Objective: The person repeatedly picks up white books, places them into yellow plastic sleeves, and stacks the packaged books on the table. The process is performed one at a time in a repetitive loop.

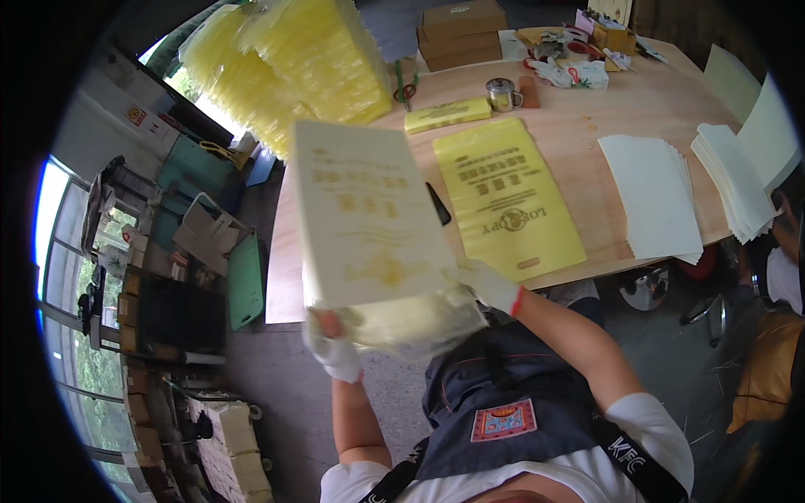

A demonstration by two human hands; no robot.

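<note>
A thick, cream-coloured pack of paper (369,214) with faint printing on it is tilted up over the near left part of the table. It sits in a clear plastic bag (411,323) whose loose end hangs crumpled on my side. My left hand (335,348), in a white glove, grips the pack's near left corner. On the opposite near corner is my right hand (490,287), also gloved, with its fingers partly hidden by the plastic. Beside the pack a flat yellow printed bag (511,201) lies on the table. A dark object (438,204) shows between them.
Behind lie a folded yellow bag (447,115), a metal mug (502,95), scissors (406,92) and cardboard boxes (461,33). Tall stacks of yellow bags (314,59) stand far left. White sheets (650,197) lie at right on the wooden table (587,117); another person's arm (786,230) shows beyond.
</note>
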